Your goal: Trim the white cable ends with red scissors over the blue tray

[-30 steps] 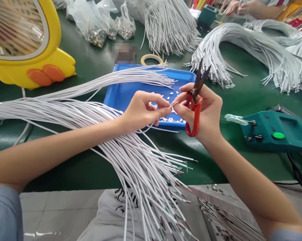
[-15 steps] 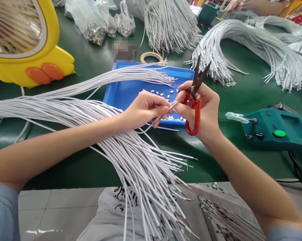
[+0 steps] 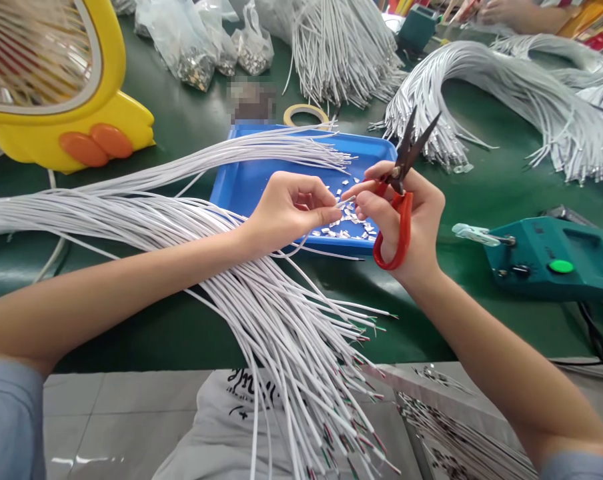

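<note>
Between thumb and fingertips, my left hand (image 3: 294,208) pinches a white cable (image 3: 301,245) close to its end. My right hand (image 3: 415,217) carries scissors (image 3: 405,220) with red handles looped on its fingers, their dark blades slightly apart and pointing up and away. The right thumb and forefinger meet at the tip of the same cable. Below both hands lies a blue tray (image 3: 261,180) with small white scraps (image 3: 346,220) in it. A bundle of white cables (image 3: 261,293) passes under my left forearm, its ends showing red and green wires over the table edge.
Another cable bunch (image 3: 261,147) rests across the tray. Behind it are a tape roll (image 3: 306,117), bags of small parts (image 3: 194,57) and more cable bundles (image 3: 501,73). A yellow fan (image 3: 106,123) stands left, a teal machine (image 3: 556,257) right. A co-worker's hand (image 3: 504,13) shows far back.
My right hand and the scissors have shifted slightly right, away from my left hand. The left fingers have closed nearer the cable's end, and more tray scraps show.
</note>
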Available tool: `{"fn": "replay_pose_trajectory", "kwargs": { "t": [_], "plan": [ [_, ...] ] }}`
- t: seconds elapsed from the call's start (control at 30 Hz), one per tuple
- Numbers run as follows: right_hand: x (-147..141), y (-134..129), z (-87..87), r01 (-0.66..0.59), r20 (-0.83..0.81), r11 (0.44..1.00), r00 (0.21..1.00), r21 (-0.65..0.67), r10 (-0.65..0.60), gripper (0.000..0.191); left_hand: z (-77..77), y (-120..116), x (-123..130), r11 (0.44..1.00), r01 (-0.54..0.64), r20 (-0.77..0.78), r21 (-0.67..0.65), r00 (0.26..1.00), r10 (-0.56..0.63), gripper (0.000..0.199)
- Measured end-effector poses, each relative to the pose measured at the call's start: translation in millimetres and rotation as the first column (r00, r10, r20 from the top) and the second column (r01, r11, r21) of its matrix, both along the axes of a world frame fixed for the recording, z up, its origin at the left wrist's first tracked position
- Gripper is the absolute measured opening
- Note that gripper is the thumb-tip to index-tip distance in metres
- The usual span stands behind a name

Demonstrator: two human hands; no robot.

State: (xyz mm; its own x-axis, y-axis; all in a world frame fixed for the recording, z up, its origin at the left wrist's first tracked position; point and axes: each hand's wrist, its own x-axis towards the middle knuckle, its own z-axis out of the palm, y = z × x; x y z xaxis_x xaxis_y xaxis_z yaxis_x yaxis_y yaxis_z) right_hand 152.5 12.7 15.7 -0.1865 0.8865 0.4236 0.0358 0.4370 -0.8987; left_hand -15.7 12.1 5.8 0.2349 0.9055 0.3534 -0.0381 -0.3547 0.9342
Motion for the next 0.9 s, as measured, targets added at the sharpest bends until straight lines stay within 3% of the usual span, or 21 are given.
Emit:
{"fn": "replay_pose_trajectory", "kwargs": {
  "t": [0.27,0.5,0.73,0.9],
  "plan": [
    [-2.0,-2.9,-2.2,0.015,0.047,1.0,0.999,0.006,-0.015,0.026,-4.0,2.7,0.5,0.999,-0.02,-0.039,-0.028,0.999,0.019,0.026],
    [-2.6,-0.7,-4.3,0.052,0.077,0.999,0.996,-0.008,-0.051,0.024,-5.3,5.4,0.3,0.994,-0.01,-0.015,-0.109,1.0,0.009,0.034],
    [2.7,7.6,-3.2,-0.02,0.06,0.991,0.998,-0.135,0.028,0.027,0.8,2.1,-0.3,0.982,0.123,0.049,-0.144,0.992,-0.117,0.032],
    [3.7,14.1,-6.0,0.031,0.054,0.999,0.998,-0.04,-0.029,0.026,1.3,1.6,-0.6,0.962,0.205,0.121,-0.182,0.975,-0.185,0.033]
  ]
}}
